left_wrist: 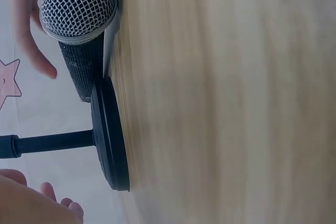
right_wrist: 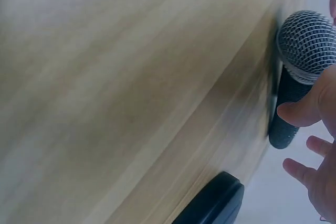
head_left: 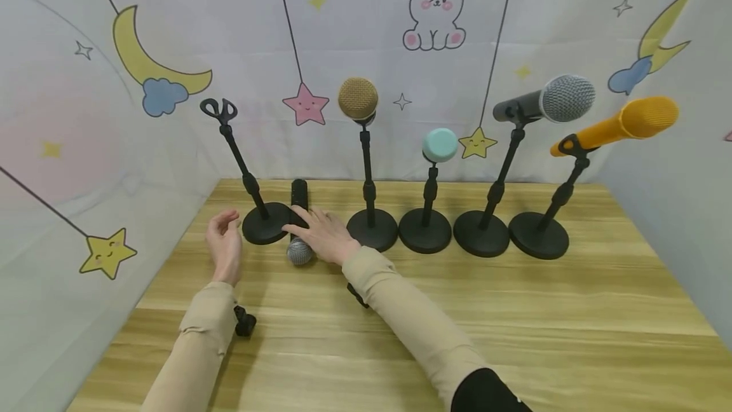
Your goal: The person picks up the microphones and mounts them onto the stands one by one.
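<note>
A black microphone with a silver mesh head lies on the table between two stands, its head toward the near side. Over its middle reaches my right hand, fingers spread. In the right wrist view the thumb is beside the microphone's body; whether it touches cannot be told. My left hand hovers left of a stand's round base, fingers loosely bent and holding nothing. That black stand has an empty clip on top.
To the right stand several stands holding a gold microphone, a mint one, a black-and-silver one and an orange one. A patterned white cloth hangs behind the wooden table.
</note>
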`<state>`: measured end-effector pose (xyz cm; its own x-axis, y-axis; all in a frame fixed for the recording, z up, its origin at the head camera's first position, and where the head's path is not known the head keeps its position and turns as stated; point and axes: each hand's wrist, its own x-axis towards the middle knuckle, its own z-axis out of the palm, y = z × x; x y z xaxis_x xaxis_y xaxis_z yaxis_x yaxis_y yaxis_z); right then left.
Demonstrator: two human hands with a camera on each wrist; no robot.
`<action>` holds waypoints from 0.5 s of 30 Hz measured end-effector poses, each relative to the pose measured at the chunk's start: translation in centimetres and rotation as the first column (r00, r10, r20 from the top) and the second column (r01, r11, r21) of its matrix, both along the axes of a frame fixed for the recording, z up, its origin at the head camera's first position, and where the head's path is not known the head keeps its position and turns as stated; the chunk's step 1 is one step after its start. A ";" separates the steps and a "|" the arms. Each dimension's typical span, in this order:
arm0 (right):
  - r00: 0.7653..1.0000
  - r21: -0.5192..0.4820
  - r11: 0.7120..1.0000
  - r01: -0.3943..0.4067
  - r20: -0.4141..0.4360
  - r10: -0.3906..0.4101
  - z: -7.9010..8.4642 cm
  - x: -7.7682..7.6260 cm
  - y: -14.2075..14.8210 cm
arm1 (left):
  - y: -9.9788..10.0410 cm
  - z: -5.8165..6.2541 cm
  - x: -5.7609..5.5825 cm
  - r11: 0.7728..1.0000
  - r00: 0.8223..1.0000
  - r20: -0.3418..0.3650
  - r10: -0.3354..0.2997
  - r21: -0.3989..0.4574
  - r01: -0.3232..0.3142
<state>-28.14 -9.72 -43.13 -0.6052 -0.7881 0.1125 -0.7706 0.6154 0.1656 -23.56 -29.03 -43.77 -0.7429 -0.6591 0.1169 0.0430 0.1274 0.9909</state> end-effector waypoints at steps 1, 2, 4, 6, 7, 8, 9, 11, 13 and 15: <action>1.000 0.009 1.000 0.009 -0.006 -0.009 -0.1 -0.1 -0.1 | -0.4 -0.6 -0.3 1.000 1.000 -0.005 -0.004 -0.008 0.003; 1.000 0.014 1.000 0.017 -0.010 -0.017 -0.2 -0.1 -0.2 | -0.7 -1.2 -0.7 1.000 1.000 -0.008 -0.006 -0.021 0.006; 0.999 0.022 0.999 0.032 -0.020 -0.032 -0.5 -0.3 -0.4 | -1.5 -2.5 -1.4 0.999 1.000 -0.018 -0.019 -0.028 0.019; 0.999 0.025 0.999 0.046 -0.024 -0.046 -0.8 -0.4 -0.5 | -1.8 -2.9 -1.7 0.999 1.000 0.009 -0.025 -0.033 0.026; 0.998 0.024 0.998 0.052 -0.025 -0.052 -0.9 -0.5 -0.6 | -1.7 -2.8 -1.7 0.999 0.999 0.013 -0.029 -0.032 0.029; 0.998 0.021 0.998 0.056 -0.026 -0.056 -1.0 -0.5 -0.6 | -1.4 -2.4 -1.5 0.999 0.999 0.020 -0.028 -0.032 0.028; 0.998 0.018 0.998 0.060 -0.029 -0.060 -1.1 -0.6 -0.7 | -1.1 -1.9 -1.3 0.999 0.999 0.024 -0.029 -0.023 0.030; 0.997 0.011 0.998 0.066 -0.034 -0.065 -1.2 -0.6 -0.8 | -0.1 -0.7 -0.6 1.000 0.999 0.045 -0.023 -0.017 0.023; 0.997 0.005 0.998 0.069 -0.041 -0.069 -1.3 -0.7 -0.9 | 0.6 0.4 0.0 1.000 0.997 0.070 -0.017 -0.022 0.019; 0.997 0.000 0.998 0.070 -0.037 -0.070 -1.5 -0.8 -1.1 | 0.8 0.7 0.3 1.000 0.997 0.079 -0.024 -0.001 0.025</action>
<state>-28.89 -10.78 -44.58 -0.6545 -0.7440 0.1347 -0.7188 0.6675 0.1945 -23.29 -28.26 -43.05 -0.7658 -0.6405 0.0585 -0.0322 0.1291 0.9911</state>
